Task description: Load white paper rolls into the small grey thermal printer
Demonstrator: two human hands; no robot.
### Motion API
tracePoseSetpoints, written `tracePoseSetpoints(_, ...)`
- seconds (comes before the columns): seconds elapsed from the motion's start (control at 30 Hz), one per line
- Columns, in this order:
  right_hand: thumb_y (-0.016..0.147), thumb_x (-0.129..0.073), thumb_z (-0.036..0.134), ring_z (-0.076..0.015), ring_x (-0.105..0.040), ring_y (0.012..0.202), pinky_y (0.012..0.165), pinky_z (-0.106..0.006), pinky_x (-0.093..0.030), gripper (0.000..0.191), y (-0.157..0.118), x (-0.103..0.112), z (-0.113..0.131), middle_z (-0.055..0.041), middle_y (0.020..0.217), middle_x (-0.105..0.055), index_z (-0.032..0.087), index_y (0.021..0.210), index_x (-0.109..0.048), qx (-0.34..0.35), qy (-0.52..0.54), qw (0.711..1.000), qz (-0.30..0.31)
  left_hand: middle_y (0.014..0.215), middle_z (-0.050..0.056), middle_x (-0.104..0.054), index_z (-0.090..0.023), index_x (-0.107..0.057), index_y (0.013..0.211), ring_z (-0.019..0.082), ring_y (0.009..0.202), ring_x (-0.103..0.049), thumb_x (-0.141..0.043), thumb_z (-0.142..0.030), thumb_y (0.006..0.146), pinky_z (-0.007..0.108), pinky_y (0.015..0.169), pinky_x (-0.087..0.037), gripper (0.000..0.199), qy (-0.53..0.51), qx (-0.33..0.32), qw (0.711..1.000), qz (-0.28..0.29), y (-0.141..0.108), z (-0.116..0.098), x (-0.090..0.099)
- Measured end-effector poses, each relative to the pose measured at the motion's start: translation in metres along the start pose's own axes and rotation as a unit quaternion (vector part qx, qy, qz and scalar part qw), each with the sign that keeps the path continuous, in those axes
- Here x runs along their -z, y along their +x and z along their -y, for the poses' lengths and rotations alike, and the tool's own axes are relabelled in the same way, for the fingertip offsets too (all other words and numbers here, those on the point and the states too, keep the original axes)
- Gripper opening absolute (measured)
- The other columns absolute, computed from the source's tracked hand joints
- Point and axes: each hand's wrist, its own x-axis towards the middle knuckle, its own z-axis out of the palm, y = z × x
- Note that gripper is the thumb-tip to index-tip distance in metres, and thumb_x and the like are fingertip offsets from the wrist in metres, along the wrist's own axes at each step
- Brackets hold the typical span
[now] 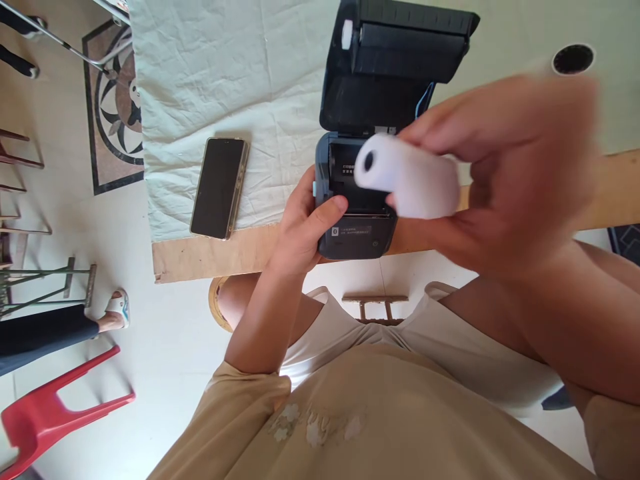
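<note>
A small dark label printer [355, 237] is held at the table's near edge, its lid [395, 67] swung up and back. My left hand [313, 220] grips the printer's left side, with the thumb over the rim of the paper bay. Between the fingers of my right hand [515, 173] is a white paper roll [425, 180], its hollow core facing left. The roll hangs over the right part of the bay and hides some of it; whether the two touch I cannot tell. Motion blurs my right hand.
A phone [219, 188] lies on the pale tablecloth [270, 87] left of the printer. The table's bare wooden edge [200, 253] faces me. A dark round spot [573, 59] is at the far right. On the floor at left are a red plastic chair [55, 413] and another person's foot [118, 310].
</note>
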Motion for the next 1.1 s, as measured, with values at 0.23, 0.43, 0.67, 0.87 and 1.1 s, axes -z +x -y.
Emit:
tracePoseSetpoints(0.23,0.086,-0.072,-0.003,-0.0147,-0.082,0.104,0.073,-0.027,-0.059,0.04,0.004,-0.023,-0.006,0.0065,0.114,-0.082,0.027,0.103,-0.05,0.232,-0.25,0.937,-0.076,0.096,0.005,-0.073,-0.026,-0.074,0.132,0.02,0.068,-0.075,-0.08,-0.074,0.097,0.032,0.056,-0.059,0.06,0.037,0.005,0.999,-0.007,-0.003,0.003,0.003)
tracePoseSetpoints(0.43,0.093,-0.07,0.0,-0.0152,-0.086,0.111,0.085,-0.03,-0.062,0.034,0.006,-0.019,-0.019,0.0074,0.122,-0.085,0.026,0.107,-0.053,0.268,-0.288,0.919,-0.033,0.101,0.004,-0.076,-0.03,-0.078,0.132,0.019,0.073,-0.075,-0.08,-0.065,0.1,0.031,0.059,-0.062,0.047,0.018,0.001,1.0,-0.014,-0.007,-0.001,0.001)
tracePoseSetpoints(0.67,0.099,-0.069,0.004,-0.017,-0.079,0.095,0.081,-0.036,-0.061,0.024,0.007,-0.013,-0.023,0.0016,0.112,-0.081,0.027,0.099,-0.06,0.308,-0.288,0.906,-0.035,0.101,0.004,-0.077,-0.027,-0.081,0.132,0.018,0.077,-0.075,-0.081,-0.055,0.103,0.029,0.062,-0.061,0.04,-0.023,-0.006,1.0,0.005,-0.01,-0.008,-0.004)
tracePoseSetpoints(0.87,0.104,-0.07,0.014,-0.0178,-0.071,0.083,0.073,-0.042,-0.048,0.021,-0.009,-0.029,-0.015,0.0062,0.091,-0.075,0.029,0.096,-0.058,0.318,-0.237,0.917,-0.054,0.099,0.005,-0.073,-0.028,-0.078,0.129,0.02,0.077,-0.074,-0.073,-0.072,0.104,0.031,0.062,-0.06,0.051,0.007,-0.003,1.0,0.007,-0.007,-0.002,0.002)
tracePoseSetpoints(1.1,0.11,-0.071,0.026,-0.0184,-0.075,0.099,0.081,-0.044,-0.047,0.018,-0.016,-0.032,-0.02,0.0072,0.094,-0.077,0.029,0.095,-0.06,0.319,-0.247,0.915,-0.002,0.097,0.004,-0.074,-0.032,-0.071,0.133,0.022,0.074,-0.072,-0.083,-0.088,0.084,0.034,0.059,-0.058,0.076,0.042,0.04,0.998,0.009,-0.004,0.003,0.009)
